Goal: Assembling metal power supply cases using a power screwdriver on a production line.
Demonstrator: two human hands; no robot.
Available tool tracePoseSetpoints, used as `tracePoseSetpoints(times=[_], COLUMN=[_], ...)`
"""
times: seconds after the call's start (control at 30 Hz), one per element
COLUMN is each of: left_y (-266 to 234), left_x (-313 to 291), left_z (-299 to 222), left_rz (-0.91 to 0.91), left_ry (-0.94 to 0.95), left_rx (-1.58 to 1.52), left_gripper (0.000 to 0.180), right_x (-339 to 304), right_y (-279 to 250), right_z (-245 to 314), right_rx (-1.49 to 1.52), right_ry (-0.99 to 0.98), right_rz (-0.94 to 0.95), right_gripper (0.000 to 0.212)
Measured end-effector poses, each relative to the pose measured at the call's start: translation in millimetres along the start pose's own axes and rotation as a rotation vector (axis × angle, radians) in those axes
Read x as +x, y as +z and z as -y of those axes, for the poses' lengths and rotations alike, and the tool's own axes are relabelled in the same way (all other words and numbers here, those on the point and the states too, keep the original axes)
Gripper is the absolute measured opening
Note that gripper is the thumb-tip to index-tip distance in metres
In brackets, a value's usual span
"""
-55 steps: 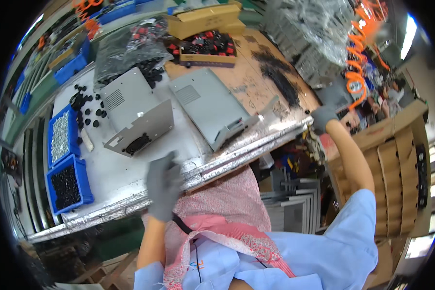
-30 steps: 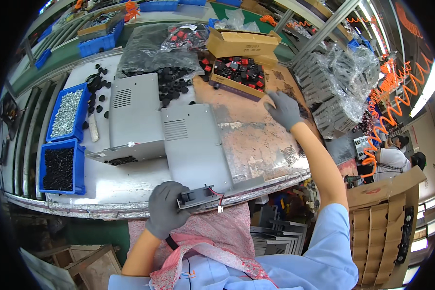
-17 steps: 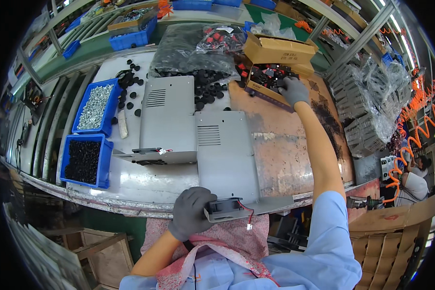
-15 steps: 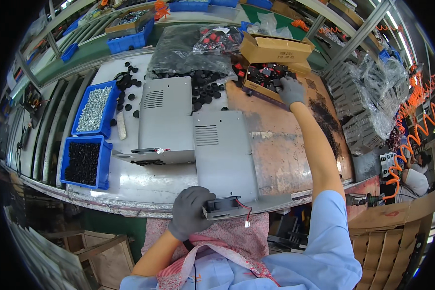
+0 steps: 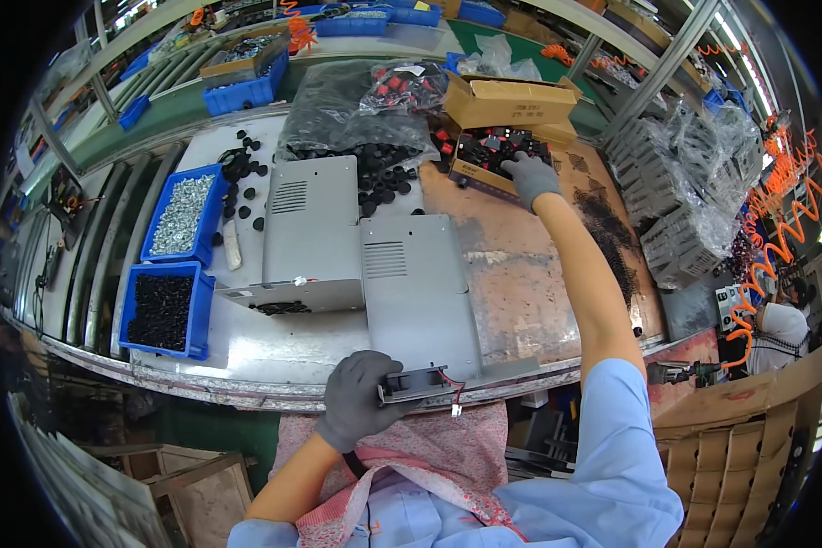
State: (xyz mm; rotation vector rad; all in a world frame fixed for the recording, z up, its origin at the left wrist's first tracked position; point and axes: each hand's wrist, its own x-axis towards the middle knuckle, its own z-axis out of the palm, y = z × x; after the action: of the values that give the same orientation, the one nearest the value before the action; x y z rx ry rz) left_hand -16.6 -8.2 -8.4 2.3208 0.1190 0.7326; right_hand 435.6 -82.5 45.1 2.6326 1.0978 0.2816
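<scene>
Sheet-metal panel (image 5: 420, 306), vented, grey: flat on tabletop (image 5: 525, 292), black fan (image 5: 418, 382) at near edge. Left hand (image 5: 362, 398): fingers clamped on panel beside fan. Right hand (image 5: 532, 177): fingers among black-and-red parts (image 5: 495, 146) in carton (image 5: 482, 178); grip, from here, I cannot tell. Advisable: steady left hold, dangling white plug (image 5: 457, 411) kept unsnagged.

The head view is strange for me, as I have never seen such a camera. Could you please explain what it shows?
There is no robot: a person wears this downward-looking camera, and its fisheye lens bends straight edges. The gloved left hand holds the near edge of a gray panel, beside a black part with wires. The right hand reaches into a cardboard box of small black and red parts; whether it holds one is unclear. The bench also bears another gray panel and, farther left, blue bins.
</scene>
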Motion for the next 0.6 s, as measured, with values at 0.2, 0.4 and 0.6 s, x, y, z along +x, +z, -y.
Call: tracePoseSetpoints(times=[0.2, 0.4, 0.6], left_y=[0.4, 0.3, 1.2], left_x=[3.2, 4.9, 3.9], left_z=[-3.2, -4.4, -7.6], left_rz=[-0.027, -0.075, -0.044], left_ry=[0.022, 0.060, -0.004], left_rx=[-0.012, 0.004, -0.031], left_gripper=[0.047, 0.046, 0.047], right_x=[6.6, -47.5, -152.9], right_y=[13.8, -7.1, -3.5], right_z=[-23.4, -27.3, -6.7], right_rx=[0.517, 2.409, 2.531], right_ry=[0.184, 0.663, 0.464], right_rz=[-0.367, -0.118, 0.113], right_gripper=[0.026, 0.015, 0.019])
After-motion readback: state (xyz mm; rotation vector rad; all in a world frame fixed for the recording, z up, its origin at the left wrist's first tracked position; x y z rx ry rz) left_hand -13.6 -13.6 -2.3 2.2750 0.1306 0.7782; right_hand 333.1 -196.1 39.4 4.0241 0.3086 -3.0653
